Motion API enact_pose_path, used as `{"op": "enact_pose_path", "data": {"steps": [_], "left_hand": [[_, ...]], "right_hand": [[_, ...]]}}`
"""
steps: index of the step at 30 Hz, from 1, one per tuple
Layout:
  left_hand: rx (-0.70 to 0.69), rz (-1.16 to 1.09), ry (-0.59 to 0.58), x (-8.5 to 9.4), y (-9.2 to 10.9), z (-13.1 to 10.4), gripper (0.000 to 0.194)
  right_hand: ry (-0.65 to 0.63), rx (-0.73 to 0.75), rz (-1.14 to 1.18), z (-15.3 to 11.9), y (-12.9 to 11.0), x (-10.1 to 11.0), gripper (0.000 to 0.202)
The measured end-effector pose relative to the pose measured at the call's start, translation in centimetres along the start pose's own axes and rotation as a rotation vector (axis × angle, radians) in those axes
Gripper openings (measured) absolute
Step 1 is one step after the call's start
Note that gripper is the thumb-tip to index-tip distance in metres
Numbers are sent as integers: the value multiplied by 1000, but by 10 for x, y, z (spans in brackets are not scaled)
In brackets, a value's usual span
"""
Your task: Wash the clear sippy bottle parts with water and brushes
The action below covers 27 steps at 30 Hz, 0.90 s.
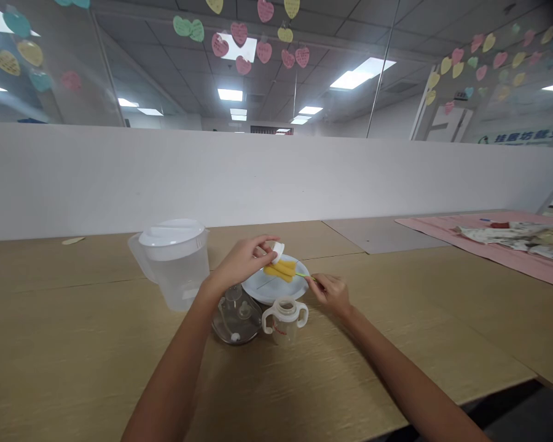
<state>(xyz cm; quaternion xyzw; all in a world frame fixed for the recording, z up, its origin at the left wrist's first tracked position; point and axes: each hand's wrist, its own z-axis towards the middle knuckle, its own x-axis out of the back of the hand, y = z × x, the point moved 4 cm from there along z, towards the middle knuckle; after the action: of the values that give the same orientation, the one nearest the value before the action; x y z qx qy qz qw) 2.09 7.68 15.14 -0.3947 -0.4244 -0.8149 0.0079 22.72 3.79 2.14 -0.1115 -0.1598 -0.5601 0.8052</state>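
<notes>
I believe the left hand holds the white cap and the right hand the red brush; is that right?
The brush is yellow, not red, in the head view; the left hand holds the white cap, the right hand the brush.

Beyond the glass point(338, 73), at upper right, a pale wall sign point(518, 136) carries dark blue-green Chinese characters; the middle two read "居坊", while those on either side are unclear to me. A small dark sign point(461, 96) above the doorway is too small to read. Heart-shaped notes point(238, 34) on the glass bear tiny, illegible writing. Red lettering on the clear two-handled cup point(284, 331) is too blurred to make out.
</notes>
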Motion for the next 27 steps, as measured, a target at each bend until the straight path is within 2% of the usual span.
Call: {"op": "enact_pose_path", "data": {"steps": [6, 10, 12, 16, 22, 24, 27], "left_hand": [[-72, 199, 77, 5, -2, 2, 34], [-27, 343, 108, 10, -5, 2, 34], [-19, 294, 70, 11, -4, 0, 33], [-62, 38, -43, 10, 7, -4, 36], [-69, -83, -21, 16, 15, -7, 42], [-46, -7, -13, 19, 15, -9, 42], [85, 329, -46, 20, 9, -12, 33]], "right_hand": [[14, 57, 44, 1, -5, 4, 24], [79, -30, 85, 3, 1, 8, 28], [92, -89, 76, 3, 5, 9, 29], [27, -127, 72, 4, 7, 5, 33], [8, -142, -9, 4, 9, 2, 34], [-31, -91, -49, 3, 9, -1, 34], [-44, -15, -61, 2, 7, -3, 32]]}}
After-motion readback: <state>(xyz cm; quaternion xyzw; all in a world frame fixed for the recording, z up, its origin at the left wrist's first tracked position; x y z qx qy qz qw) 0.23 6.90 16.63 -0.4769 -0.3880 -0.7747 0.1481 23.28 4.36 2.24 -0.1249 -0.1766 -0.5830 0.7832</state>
